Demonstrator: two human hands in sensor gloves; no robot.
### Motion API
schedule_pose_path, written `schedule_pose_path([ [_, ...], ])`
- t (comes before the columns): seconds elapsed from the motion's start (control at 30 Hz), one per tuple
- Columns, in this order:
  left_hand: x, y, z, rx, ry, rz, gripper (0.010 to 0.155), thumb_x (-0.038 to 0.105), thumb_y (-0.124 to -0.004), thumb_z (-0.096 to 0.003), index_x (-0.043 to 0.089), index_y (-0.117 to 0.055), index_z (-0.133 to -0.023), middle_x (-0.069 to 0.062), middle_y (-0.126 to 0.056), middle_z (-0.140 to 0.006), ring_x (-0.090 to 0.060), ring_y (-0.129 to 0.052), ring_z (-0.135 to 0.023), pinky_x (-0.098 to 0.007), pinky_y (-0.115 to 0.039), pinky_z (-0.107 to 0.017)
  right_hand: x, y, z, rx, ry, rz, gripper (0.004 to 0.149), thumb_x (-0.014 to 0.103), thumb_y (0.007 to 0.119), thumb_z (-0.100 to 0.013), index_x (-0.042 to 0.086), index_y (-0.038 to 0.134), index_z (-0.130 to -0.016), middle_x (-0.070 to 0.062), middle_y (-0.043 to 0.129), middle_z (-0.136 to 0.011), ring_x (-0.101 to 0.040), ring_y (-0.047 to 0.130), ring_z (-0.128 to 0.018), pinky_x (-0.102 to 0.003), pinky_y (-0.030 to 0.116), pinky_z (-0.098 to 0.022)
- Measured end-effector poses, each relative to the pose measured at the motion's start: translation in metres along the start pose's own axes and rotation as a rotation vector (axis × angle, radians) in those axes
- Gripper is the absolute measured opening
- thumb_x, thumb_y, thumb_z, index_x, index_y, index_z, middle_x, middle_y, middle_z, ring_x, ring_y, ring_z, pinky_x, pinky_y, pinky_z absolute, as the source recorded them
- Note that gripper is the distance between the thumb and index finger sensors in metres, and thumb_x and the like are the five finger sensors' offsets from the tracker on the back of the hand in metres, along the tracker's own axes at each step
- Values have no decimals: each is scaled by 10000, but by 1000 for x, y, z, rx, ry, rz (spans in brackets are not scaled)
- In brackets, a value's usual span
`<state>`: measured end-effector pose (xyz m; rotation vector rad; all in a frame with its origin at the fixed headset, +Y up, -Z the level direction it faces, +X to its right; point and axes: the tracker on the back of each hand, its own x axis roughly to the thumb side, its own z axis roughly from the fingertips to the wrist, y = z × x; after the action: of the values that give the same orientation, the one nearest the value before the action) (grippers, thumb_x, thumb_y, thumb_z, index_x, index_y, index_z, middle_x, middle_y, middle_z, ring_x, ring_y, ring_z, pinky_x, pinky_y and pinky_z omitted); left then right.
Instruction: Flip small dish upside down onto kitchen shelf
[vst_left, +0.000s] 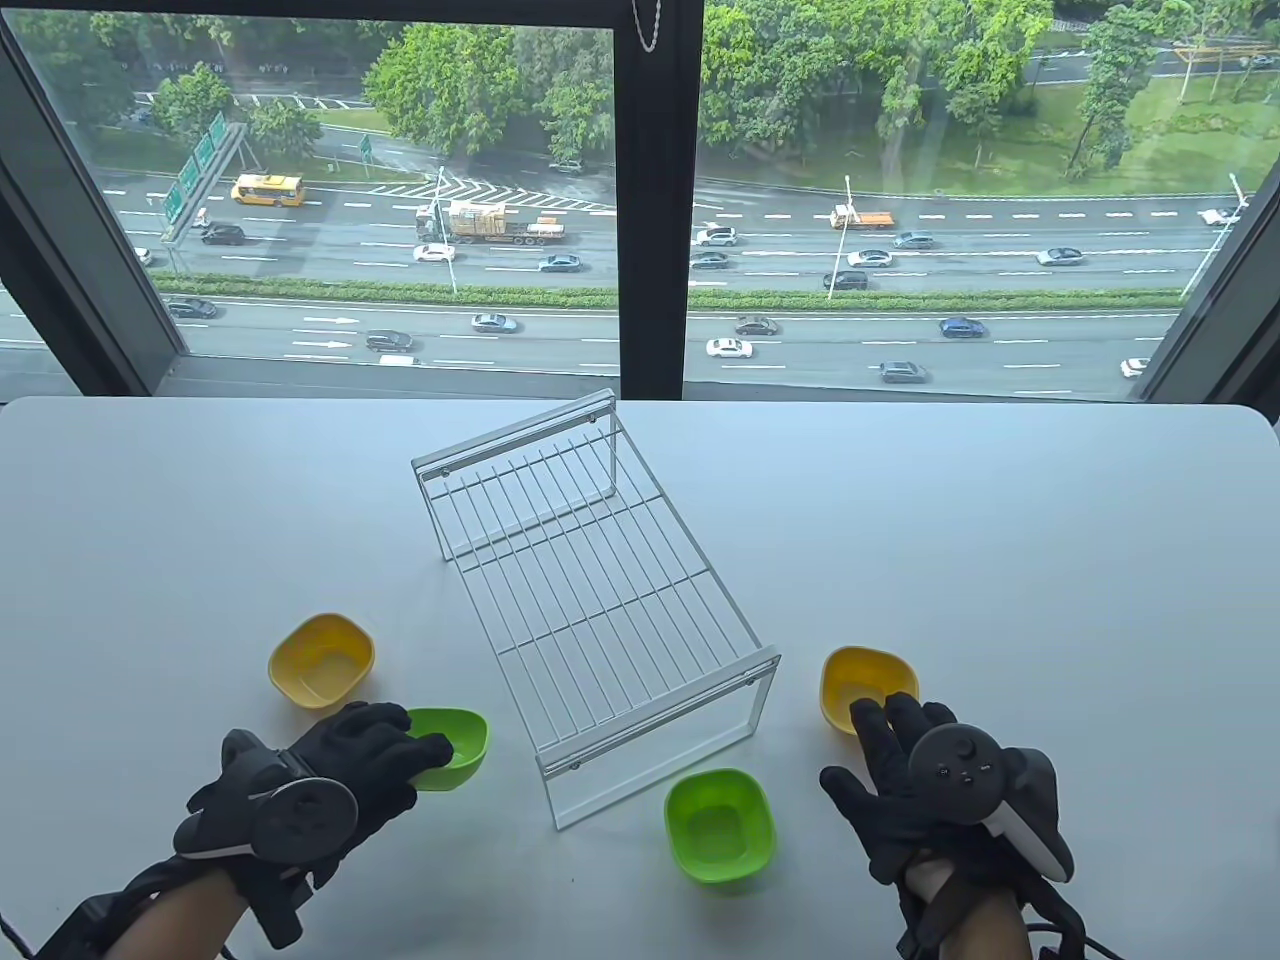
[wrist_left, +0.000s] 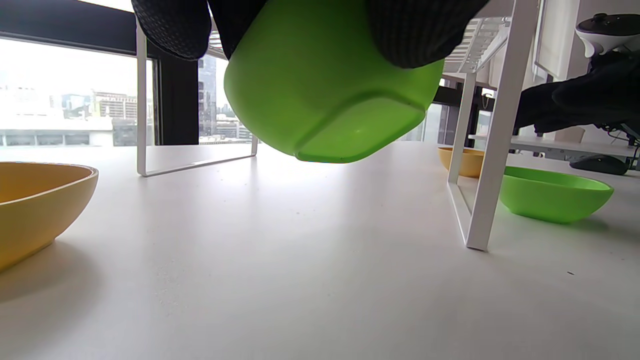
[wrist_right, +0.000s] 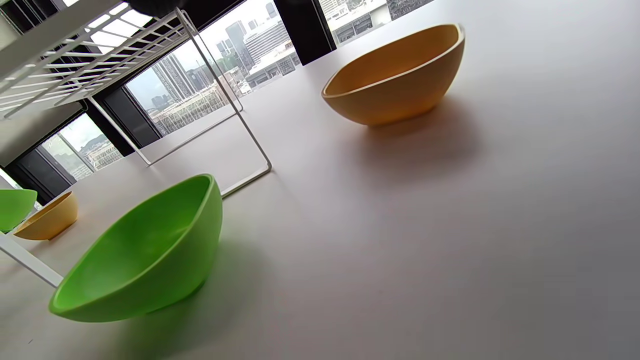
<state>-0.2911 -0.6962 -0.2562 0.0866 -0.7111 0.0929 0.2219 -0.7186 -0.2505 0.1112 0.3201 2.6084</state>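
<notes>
Gripping a small green plastic dish (vst_left: 452, 745) left of the white wire kitchen shelf (vst_left: 600, 590), the left hand (vst_left: 330, 780) apparently lifts it, while the right hand (vst_left: 900, 770) hovers with fingers spread

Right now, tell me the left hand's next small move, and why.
Probably lift the green dish higher and toward the shelf. The left hand already grips its rim, and the left wrist view shows it tilted, base clear of the table, but still below the shelf top. It needs height before turning over.
</notes>
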Motion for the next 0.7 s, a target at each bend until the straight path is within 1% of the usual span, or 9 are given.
schedule_pose_path([
  [0.1,-1,2,0,0,1,35,594,361,-730,-457,328,-570,-1028,41,-834,-902,-313,-729,-987,-560,-722,-732,0,0,1,1,-2,-7,808,660,611,-504,238,302,-1120,-177,171,-1187,-483,103,-1037,-723,162,-683],
  [0.17,-1,4,1,24,-3,56,599,354,-723,-459,317,-559,-1033,30,-823,-901,-314,-729,-981,-539,-757,-713,-1,0,1,-1,0,-14,808,659,612,-504,237,302,-1120,-178,171,-1186,-484,102,-1037,-723,162,-683],
  [0.23,0,7,2,36,-5,68,605,355,-711,-461,315,-539,-1040,31,-814,-901,-308,-728,-979,-525,-758,-715,-2,0,0,1,3,-23,810,658,613,-504,235,302,-1120,-179,172,-1186,-483,103,-1036,-722,161,-684],
  [0.43,-3,14,6,76,2,104,637,365,-645,-472,356,-419,-1068,21,-769,-911,-317,-720,-969,-526,-761,-707,-2,-1,1,-3,2,-33,809,658,614,-503,234,304,-1119,-177,172,-1186,-484,102,-1036,-723,163,-683],
  [0.6,-4,21,9,110,6,116,637,361,-618,-477,401,-384,-1068,8,-737,-921,-329,-699,-968,-541,-752,-704,-3,-2,1,-4,1,-49,810,658,615,-503,235,305,-1119,-179,171,-1185,-484,101,-1035,-722,164,-684],
  [0.7,-3,24,9,118,3,129,640,367,-601,-480,397,-363,-1074,3,-714,-923,-331,-683,-964,-552,-743,-707,-3,-2,1,-5,-2,-52,810,659,613,-503,234,305,-1120,-178,172,-1185,-485,101,-1035,-722,166,-684],
])
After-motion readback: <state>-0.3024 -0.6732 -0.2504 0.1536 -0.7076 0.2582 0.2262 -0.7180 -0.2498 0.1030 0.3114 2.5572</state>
